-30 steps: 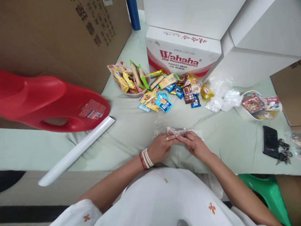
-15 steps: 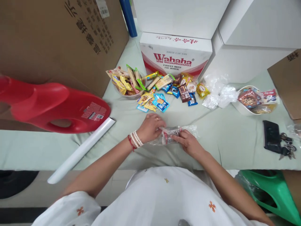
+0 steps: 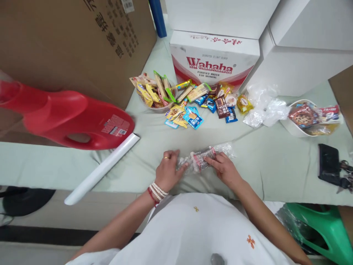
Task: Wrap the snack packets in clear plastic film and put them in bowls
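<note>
In front of me on the cloth lies a small snack packet (image 3: pixel 202 159) with red ends and a dark middle, wrapped in a clear plastic bag (image 3: pixel 226 148). My right hand (image 3: pixel 224 168) grips its right part, fingers bent over the wrapping. At the left end of the bag is my left hand (image 3: pixel 167 172), thumb and index finger apart, the thumb tip touching the plastic. Past my hands, a blue packet (image 3: pixel 193 117) and several yellow ones lie loose. A clear bowl (image 3: pixel 162 109) behind them holds several wrapped snacks.
A red jug (image 3: pixel 79 119) and a white tube (image 3: pixel 102 169) lie to the left. Behind stands a Wahaha box (image 3: pixel 213 60). Crumpled clear plastic (image 3: pixel 266 108), a white heart-shaped container (image 3: pixel 292 126) with snacks, and a black wallet (image 3: pixel 328 164) beside keys are on the right.
My left hand has moved left and toward me, its thumb and index finger parting from the plastic they pinched. My right hand stays on the packet. The view has shifted slightly.
</note>
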Demonstrator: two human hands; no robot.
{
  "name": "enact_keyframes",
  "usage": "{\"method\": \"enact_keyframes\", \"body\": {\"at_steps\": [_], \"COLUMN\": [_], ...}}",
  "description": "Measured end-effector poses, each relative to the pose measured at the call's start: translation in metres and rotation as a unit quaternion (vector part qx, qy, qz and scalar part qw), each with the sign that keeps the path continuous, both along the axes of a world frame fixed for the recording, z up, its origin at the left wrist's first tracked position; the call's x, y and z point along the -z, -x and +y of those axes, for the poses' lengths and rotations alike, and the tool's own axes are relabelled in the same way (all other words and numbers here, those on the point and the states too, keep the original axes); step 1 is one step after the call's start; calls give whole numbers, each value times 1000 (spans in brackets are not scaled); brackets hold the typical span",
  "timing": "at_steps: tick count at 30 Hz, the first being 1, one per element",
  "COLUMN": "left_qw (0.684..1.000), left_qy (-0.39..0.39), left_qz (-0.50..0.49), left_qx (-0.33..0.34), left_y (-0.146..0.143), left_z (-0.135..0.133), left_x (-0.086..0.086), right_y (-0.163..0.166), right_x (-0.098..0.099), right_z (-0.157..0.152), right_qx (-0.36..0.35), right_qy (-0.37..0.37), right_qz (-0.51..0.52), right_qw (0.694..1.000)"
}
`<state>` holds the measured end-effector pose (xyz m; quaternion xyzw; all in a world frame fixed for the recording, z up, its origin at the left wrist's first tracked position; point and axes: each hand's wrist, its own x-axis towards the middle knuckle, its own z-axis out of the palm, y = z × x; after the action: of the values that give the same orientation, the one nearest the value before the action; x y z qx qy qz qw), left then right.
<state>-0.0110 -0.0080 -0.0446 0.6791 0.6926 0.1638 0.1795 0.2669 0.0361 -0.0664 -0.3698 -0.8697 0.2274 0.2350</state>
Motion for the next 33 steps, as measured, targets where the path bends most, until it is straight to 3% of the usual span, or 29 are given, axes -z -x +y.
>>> {"method": "enact_keyframes", "body": {"at_steps": [3,6,9,11,13,16,18,21,23,24,27,33], "left_qw": [999,987,924,894,915,974,982,977,982,986,991,980], "left_qy": [12,77,194,217,185,125,124,126,94,75,76,142], "left_qz": [-9,-140,-328,-392,-358,-155,-21,68,77,74,64,55], "left_qx": [41,19,-26,-25,21,111,142,159,148,133,94,127], "left_y": [-2,-4,-19,-37,-56,-77,-83,-84,-82,-80,-75,-73], "left_z": [3,5,14,25,36,48,52,55,58,59,64,72], "left_x": [-10,-29,-45,-49,-49,-47,-47,-47,-45,-43,-37,-37], "right_y": [0,3,7,10,12,6,-4,-19,-27,-30,-31,2], "right_x": [0,0,-2,-5,-7,-12,-15,-14,-11,-9,-9,-46], "right_z": [0,-1,-1,0,0,-2,-3,1,8,12,24,16], "right_qx": [9,14,8,8,16,4,28,233,357,382,367,217], "right_qy": [1,-11,-25,-25,-10,50,106,103,44,20,4,64], "right_qz": [-7,-3,-4,-5,2,53,109,116,37,-8,-76,13], "right_qw": [1000,1000,1000,1000,1000,997,988,960,932,924,927,974]}}
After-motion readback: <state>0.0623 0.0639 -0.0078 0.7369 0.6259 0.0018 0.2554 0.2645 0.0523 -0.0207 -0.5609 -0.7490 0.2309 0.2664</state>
